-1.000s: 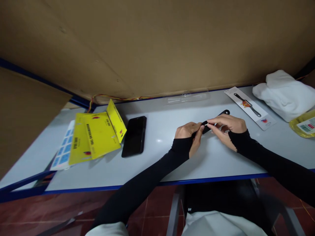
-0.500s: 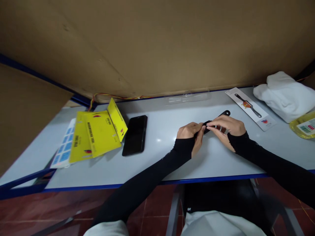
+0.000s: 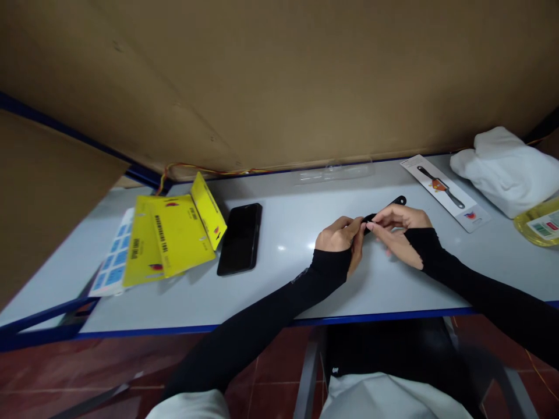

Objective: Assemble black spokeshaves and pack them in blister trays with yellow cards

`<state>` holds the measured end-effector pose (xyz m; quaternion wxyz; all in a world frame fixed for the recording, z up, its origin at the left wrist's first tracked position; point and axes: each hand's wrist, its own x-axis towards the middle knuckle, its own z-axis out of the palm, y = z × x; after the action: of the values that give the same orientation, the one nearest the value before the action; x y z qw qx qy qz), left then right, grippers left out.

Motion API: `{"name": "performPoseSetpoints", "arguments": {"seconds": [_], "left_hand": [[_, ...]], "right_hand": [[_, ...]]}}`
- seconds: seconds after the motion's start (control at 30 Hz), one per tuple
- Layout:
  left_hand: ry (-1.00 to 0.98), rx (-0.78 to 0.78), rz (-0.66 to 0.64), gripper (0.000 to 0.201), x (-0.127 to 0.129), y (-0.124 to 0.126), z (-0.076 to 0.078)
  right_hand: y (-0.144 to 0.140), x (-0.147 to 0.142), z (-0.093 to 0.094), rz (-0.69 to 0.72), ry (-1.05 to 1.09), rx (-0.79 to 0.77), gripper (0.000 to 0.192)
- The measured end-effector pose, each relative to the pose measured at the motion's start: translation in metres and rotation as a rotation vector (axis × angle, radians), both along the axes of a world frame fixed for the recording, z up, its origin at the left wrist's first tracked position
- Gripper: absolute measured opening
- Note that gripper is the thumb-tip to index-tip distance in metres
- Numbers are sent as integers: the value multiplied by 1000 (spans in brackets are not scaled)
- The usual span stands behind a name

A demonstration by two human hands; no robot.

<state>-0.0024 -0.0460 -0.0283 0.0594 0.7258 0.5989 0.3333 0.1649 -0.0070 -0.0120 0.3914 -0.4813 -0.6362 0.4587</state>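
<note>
A black spokeshave (image 3: 399,201) is held low over the table, its handle with a hole in the end pointing away to the right. My left hand (image 3: 337,236) is closed around its near end, hiding most of it. The fingertips of my right hand (image 3: 402,226) are pinched at the middle of the tool, close against my left fingers. Whether a small part sits between these fingertips is too small to tell. Behind my right hand lies a printed card (image 3: 449,192) with a picture of a spokeshave.
Left of my hands are a black phone (image 3: 240,238), an unfolded yellow box (image 3: 181,238) and a blue-and-white sheet (image 3: 114,256). Clear plastic packaging (image 3: 336,171) lies along the back edge. A white cloth (image 3: 509,169) and a bottle of yellow liquid (image 3: 539,221) stand at the right.
My left hand has rolled a little, with its back turned more upward. My right hand has shifted slightly left and tilted, its thumb now at the tool's middle. The spokeshave's handle end moved slightly left.
</note>
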Motion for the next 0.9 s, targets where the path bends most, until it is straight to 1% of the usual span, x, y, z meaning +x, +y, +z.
{"name": "performPoseSetpoints", "arguments": {"seconds": [0.03, 0.1, 0.2, 0.27, 0.33, 0.47, 0.57, 0.67, 0.73, 0.8, 0.9], "left_hand": [[-2, 20, 8, 32, 1, 0, -3], [-8, 48, 18, 31, 1, -1, -7], [-41, 53, 10, 29, 0, 0, -8], [-72, 44, -3, 29, -1, 1, -5], [-91, 24, -12, 29, -3, 2, 0], [-156, -88, -55, 30, -5, 3, 10], [-240, -140, -102, 33, -6, 2, 14], [-302, -163, -122, 36, -5, 2, 15], [-349, -203, -113, 37, -5, 3, 16], [-420, -244, -100, 35, -4, 3, 17], [-536, -283, -91, 34, -3, 4, 17]], "right_hand": [[1, 0, 1, 19, 60, -95, 39], [4, 1, 2, 46, 152, -221, 49], [6, 2, 3, 51, 231, -302, 55], [6, 1, 4, 44, 260, -308, 57], [4, -1, 6, 43, 258, -280, 58], [-1, -3, 10, 38, 224, -205, 56], [-2, -2, 9, 11, 167, -158, 52], [-2, 1, 6, -22, 93, -46, 45], [-2, 2, 3, -28, 28, 71, 39], [-2, 3, 0, -36, -68, 248, 33], [0, 4, -4, -60, -191, 593, 25]]}}
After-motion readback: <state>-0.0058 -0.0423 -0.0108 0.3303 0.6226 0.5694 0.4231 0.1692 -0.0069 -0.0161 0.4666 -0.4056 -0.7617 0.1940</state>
